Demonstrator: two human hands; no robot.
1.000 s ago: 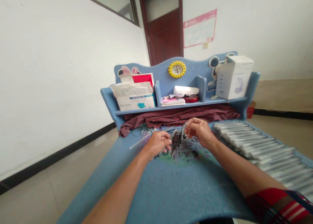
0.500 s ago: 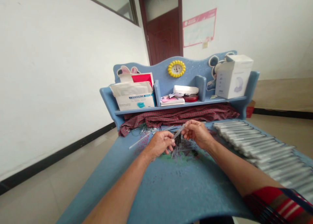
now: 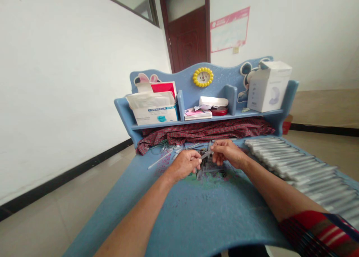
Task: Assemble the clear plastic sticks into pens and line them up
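Over the middle of the blue desk [image 3: 179, 219], my left hand [image 3: 185, 162] pinches the lower end of a thin grey translucent stick [image 3: 206, 155], perhaps a pen part. At its other end, my right hand [image 3: 226, 152] has thumb and fingers closed together. The stick slants up to the right between them. Beneath the hands lie several thin dark and clear pieces [image 3: 214, 171], partly hidden, on a paint-stained patch. To the right, a row of pale pen-like tubes [image 3: 303, 167] is laid side by side.
A long thin white stick [image 3: 159, 159] lies left of my hands. Behind them a red checked cloth [image 3: 207, 131] runs under a shelf holding a mask box [image 3: 157, 111], papers [image 3: 198, 115], a red round tin [image 3: 219, 111] and a white box [image 3: 269, 86].
My right hand has lowered slightly and its fingers have curled in more, so the stick now lies at a flatter slant. My left hand has stayed nearly in place.
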